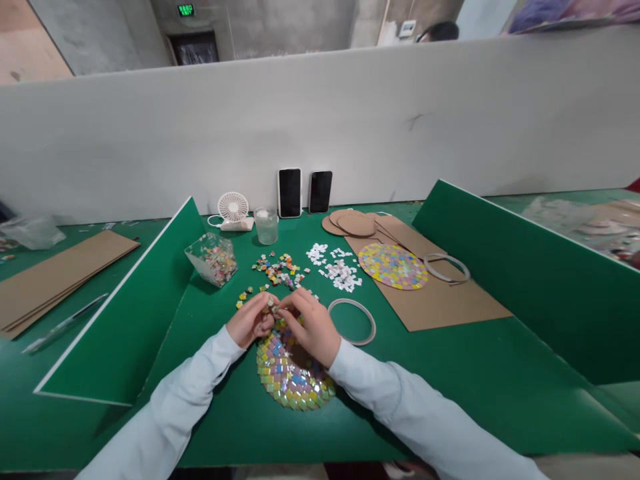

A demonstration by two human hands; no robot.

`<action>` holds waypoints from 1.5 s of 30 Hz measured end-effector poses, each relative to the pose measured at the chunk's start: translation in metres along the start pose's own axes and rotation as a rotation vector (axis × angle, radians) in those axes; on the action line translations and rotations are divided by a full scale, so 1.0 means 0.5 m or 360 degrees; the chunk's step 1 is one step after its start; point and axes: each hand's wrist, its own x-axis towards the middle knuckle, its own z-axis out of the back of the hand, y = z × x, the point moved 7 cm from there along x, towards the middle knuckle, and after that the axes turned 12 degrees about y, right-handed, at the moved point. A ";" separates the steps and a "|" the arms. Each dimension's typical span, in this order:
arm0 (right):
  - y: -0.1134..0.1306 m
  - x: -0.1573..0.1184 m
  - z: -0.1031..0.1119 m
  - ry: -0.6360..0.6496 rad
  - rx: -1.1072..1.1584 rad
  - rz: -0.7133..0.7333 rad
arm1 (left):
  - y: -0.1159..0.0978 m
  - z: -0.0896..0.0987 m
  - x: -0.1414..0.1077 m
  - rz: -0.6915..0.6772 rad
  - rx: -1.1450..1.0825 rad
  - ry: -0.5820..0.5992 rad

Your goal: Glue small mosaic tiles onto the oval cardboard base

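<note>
Left hand curled, fingertips on a small tile; my right hand, nearly closed, meets it, grip unclear. Tiled disc below at six o'clock, loose tiles at twelve, white ring about three.

Near disc: diamond-patterned tiles in pink, yellow and blue (light green along the near rim). Far disc: mottled yellow, pink and blue. Table, green; small squares, white; cardboard, brown; sleeves, pale blue.
</note>
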 end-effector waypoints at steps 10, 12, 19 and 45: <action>-0.007 0.001 -0.004 0.0010 -0.0007 -0.0078 | 0.004 -0.018 -0.005 0.0019 0.0119 0.0123; -0.006 0.001 -0.007 0.0045 -0.0009 -0.0058 | 0.004 -0.018 -0.004 0.0020 0.0121 0.0124; -0.003 -0.001 -0.007 0.0049 -0.0035 -0.0031 | 0.002 -0.015 -0.004 0.0032 0.0067 0.0098; 0.011 0.002 -0.016 0.0041 -0.0894 0.0007 | 0.003 -0.013 -0.004 0.0005 0.0285 0.0001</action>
